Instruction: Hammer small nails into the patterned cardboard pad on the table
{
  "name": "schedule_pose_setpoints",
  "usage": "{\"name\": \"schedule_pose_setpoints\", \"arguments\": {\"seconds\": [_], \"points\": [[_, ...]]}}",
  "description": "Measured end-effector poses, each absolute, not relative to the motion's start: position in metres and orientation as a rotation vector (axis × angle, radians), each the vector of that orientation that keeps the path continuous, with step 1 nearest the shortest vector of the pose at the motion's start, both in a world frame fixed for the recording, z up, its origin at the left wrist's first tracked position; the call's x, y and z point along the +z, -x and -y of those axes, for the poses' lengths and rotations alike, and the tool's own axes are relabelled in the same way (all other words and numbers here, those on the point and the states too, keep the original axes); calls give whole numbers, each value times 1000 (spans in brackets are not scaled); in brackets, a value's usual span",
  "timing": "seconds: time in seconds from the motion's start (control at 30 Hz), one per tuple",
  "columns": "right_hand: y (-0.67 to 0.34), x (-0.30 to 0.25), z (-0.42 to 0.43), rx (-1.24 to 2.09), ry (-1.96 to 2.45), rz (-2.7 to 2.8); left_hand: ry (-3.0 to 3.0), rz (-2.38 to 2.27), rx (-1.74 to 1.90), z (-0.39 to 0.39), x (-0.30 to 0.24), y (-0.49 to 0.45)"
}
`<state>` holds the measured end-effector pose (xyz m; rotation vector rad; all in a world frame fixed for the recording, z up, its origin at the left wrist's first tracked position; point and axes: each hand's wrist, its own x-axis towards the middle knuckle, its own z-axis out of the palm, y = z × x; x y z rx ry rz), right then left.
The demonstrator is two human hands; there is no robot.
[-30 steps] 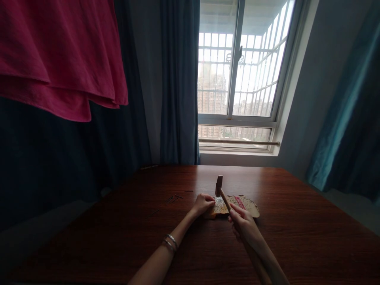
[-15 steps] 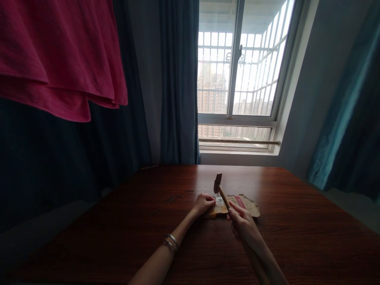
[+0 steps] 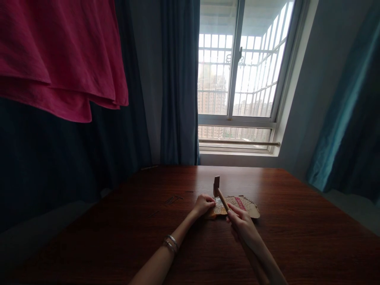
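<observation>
The left hand [image 3: 204,204] is mostly curled, its thumb and fingertip pinched together on a thin, upright nail [image 3: 215,200]. The right hand [image 3: 243,225] is wrapped firmly round the handle of a hammer [image 3: 223,200], which slants up and away to the left. The hammer's dark, blocky head is directly over the nail; whether the two touch is too small to tell.

The nail stands at the left part of a flat, patterned board [image 3: 249,208], which lies on the surface [image 3: 208,253] between and just beyond the hands. The board is pale tan and peppered with small dark specks or holes, with a pinkish-red band across it, a ragged far edge and a rounded right corner. Near the left fingers its edge turns orange-brown.

To the left of the left hand, loose nails [image 3: 173,199] lie in a small scatter, slim, straight and dark. Two metal bracelets [image 3: 170,243], shiny and rigid, circle the left wrist. The surface is reddish-brown with a streaked wood grain, glossy where daylight falls on its far end.

Beyond it, a blue curtain [image 3: 179,87] hangs in soft vertical folds beside a metal-framed window [image 3: 215,75] with bars outside. A plush-looking magenta cloth [image 3: 65,59] drapes at upper left.
</observation>
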<state>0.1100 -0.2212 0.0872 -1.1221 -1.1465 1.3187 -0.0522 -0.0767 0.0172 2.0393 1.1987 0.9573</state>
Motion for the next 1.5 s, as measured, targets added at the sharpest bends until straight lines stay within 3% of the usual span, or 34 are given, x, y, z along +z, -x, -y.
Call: {"name": "schedule_pose_setpoints", "arguments": {"seconds": [1.5], "points": [[-110,85,218,1337,1141,1137,-2020,-1203,941,76,16,53]]}}
